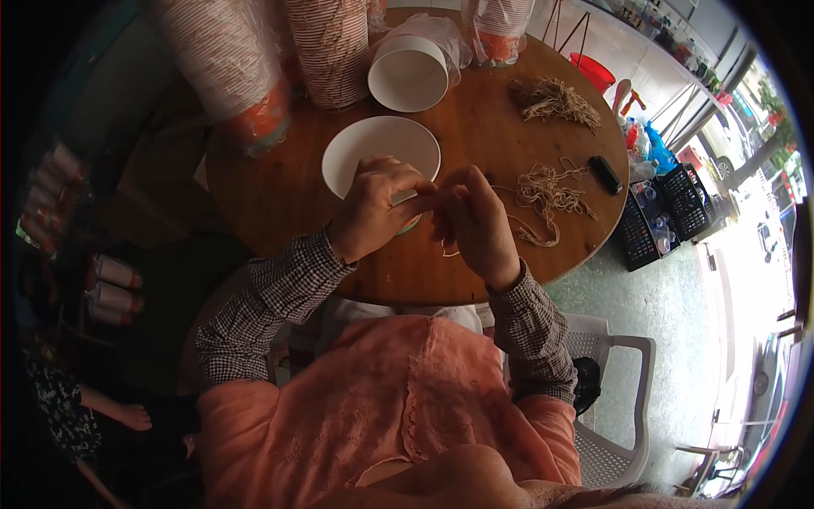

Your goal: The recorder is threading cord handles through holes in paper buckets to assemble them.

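Both hands are raised over the near side of a round wooden table, their fingertips meeting. My left hand (377,204) is closed in a pinch, thumb against fingers; whatever lies between them is too small to make out. My right hand (479,222) has its fingers curled together, with a thin pale strand of string showing just below them. Behind the hands is a white paper bowl (356,144), its wide mouth facing up and its lower part partly covered by them. To the right lies a loose tangle of beige string (555,199), nearest my right hand.
Tall stacks of paper bowls in plastic wrap (216,59) line the table's far side. Another white bowl (409,76) lies tipped among plastic. A string bundle (555,102) and a black object (605,175) rest at right. Beyond are a black crate (670,212) and white chair (632,399).
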`<state>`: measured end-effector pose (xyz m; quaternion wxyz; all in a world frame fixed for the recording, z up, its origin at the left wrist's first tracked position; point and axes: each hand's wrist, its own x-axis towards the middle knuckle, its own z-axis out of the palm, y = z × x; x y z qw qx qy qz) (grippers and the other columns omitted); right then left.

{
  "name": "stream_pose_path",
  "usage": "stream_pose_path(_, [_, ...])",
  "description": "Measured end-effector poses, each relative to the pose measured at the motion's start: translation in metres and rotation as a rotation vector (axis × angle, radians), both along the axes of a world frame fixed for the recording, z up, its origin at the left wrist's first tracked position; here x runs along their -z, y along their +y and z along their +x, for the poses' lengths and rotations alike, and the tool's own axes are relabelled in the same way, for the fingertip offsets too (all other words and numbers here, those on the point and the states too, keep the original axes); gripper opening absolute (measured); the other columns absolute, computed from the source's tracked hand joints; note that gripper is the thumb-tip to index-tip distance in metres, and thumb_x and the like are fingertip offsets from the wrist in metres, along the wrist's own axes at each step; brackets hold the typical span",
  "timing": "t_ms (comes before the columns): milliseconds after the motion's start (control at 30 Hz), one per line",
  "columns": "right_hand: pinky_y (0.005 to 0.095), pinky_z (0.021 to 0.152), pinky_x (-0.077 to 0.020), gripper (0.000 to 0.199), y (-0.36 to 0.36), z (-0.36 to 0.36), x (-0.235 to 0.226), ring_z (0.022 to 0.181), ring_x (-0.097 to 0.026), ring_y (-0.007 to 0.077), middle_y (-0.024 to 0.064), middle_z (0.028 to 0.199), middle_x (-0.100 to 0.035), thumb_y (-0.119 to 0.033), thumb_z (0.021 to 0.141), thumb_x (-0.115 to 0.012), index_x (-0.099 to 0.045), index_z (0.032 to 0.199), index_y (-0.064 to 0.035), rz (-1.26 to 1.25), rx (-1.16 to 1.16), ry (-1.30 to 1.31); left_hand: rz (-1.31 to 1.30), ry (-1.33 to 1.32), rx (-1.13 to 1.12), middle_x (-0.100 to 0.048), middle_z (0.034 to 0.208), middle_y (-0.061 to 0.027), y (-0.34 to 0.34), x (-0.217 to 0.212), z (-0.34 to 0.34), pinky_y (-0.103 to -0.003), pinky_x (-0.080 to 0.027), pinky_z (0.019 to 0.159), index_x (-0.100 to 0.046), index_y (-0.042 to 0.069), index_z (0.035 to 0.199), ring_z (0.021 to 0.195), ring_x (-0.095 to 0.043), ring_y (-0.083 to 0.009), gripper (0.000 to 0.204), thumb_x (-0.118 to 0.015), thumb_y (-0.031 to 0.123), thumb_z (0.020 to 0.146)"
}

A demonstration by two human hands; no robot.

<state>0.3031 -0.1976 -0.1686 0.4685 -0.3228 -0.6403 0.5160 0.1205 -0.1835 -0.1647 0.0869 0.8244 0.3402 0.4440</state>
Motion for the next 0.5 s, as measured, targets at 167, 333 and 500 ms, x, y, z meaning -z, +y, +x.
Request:
stream_pose_path(167, [0.0187, 0.05, -0.0372, 0.012, 0.007, 0.001, -0.004, 0.056, -0.046, 0.0028, -0.001, 0.068, -0.052, -0.004, 0.094, -0.049, -0.046, 0.106, -0.0053, 0.123, 0.008, -0.002, 0.079, 0.062, -0.048, -0.066, 0.084, -0.0021, -0.006, -0.002, 0.001, -0.039, -0.037, 0.093, -0.064, 0.008, 0.084, 0.081, -0.062, -0.0205, 0.015, -0.073, 0.018, 0.078])
stream_pose_path(333, [0.0201, 0.047, -0.0334, 0.023, 0.008, 0.013, -0.031, 0.057, -0.044, 0.0027, -0.0037, 0.068, -0.049, -0.001, 0.089, -0.053, -0.047, 0.111, -0.0078, -0.015, 0.151, 0.304, 0.237, 0.114, -0.332, -0.063, 0.08, -0.001, -0.017, 0.021, -0.003, -0.041, -0.037, 0.095, -0.064, 0.009, 0.085, 0.077, -0.061, -0.0193, 0.007, -0.069, 0.013, 0.081])
stream_pose_path(500, [0.0185, 0.042, -0.0248, 0.02, -0.001, 0.03, -0.053, 0.047, -0.032, 0.0026, -0.0047, 0.063, -0.041, -0.001, 0.091, -0.047, -0.048, 0.111, -0.0062, 0.039, 0.224, 0.392, 0.209, 0.111, -0.384, -0.065, 0.083, -0.0012, -0.025, 0.038, -0.007, -0.038, -0.036, 0.095, -0.065, 0.009, 0.087, 0.078, -0.062, -0.0175, 0.006, -0.068, 0.009, 0.081])
